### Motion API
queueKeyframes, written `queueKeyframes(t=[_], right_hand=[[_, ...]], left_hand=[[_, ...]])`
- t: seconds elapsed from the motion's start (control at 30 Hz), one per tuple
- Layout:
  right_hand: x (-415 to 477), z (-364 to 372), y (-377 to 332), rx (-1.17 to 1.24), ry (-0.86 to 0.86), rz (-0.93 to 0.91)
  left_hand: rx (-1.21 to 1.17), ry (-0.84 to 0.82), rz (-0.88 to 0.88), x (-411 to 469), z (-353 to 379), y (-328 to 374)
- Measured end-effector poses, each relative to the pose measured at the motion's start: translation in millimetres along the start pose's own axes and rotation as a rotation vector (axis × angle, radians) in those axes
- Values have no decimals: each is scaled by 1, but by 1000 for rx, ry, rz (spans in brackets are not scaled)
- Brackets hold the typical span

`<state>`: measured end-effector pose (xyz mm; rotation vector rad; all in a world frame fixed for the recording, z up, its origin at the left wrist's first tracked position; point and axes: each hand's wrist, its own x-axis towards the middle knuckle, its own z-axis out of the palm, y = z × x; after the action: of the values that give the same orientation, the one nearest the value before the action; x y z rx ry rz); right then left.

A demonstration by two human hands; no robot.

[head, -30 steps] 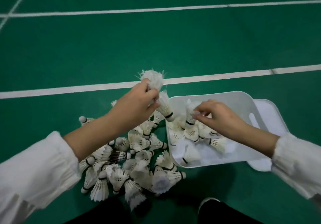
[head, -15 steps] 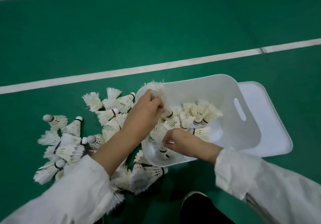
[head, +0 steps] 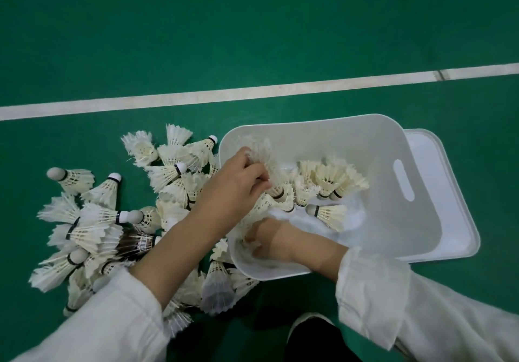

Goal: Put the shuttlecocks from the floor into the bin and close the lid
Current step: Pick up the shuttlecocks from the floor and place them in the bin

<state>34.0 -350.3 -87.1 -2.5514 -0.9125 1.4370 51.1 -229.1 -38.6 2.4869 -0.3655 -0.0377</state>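
As the left hand [head: 238, 190] comes across from above the floor pile, it now sits over the left rim of the bin [head: 309, 121], fingers [head: 257, 175] curled tight round a short stack of nested shuttlecocks [head: 258, 151]. A second ago that stack was up in the air to the left of the bin, so this load looks ready to go in.

The right hand [head: 272, 239] is down too. It has gone from a pinch over the middle of the bin to the lower left corner inside it, knuckles up, fingertips among feathers. Whether it grips one there or merely tidies I cannot tell, as that spot is blurred.

The held stack runs nearly top to bottom in the frame. Its feather skirt faces the upper edge and its black-banded cork end points down and slightly right, into the bin. That suits a cork-first release, I'd say.

Inside, the loose shuttlecocks [head: 331, 184] cluster at centre, and a lone shuttlecock [head: 328, 214] lies crosswise with its cork to the left.

Plenty remains, though: the pile [head: 92, 221] sprawls on the green floor [head: 252, 38] at centre left, pointing every way. The lid [head: 449, 193] lies flat at the right side of the bin, partly hidden by it and off, so closing is a long way away.
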Motion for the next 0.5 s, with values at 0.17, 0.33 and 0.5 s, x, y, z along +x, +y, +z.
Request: queueKeyframes(t=[0.17, 0.33, 0.5], right_hand=[[-54, -29, 35, 525, 304, -26], [-95, -57, 45, 690, 823, -119], [-78, -54, 37, 399, 773, -106]], left_hand=[[9, -11, -45, 0, -8, -2], [10, -57, -38, -1, -8, 12], [23, -55, -6, -3, -5, 20]])
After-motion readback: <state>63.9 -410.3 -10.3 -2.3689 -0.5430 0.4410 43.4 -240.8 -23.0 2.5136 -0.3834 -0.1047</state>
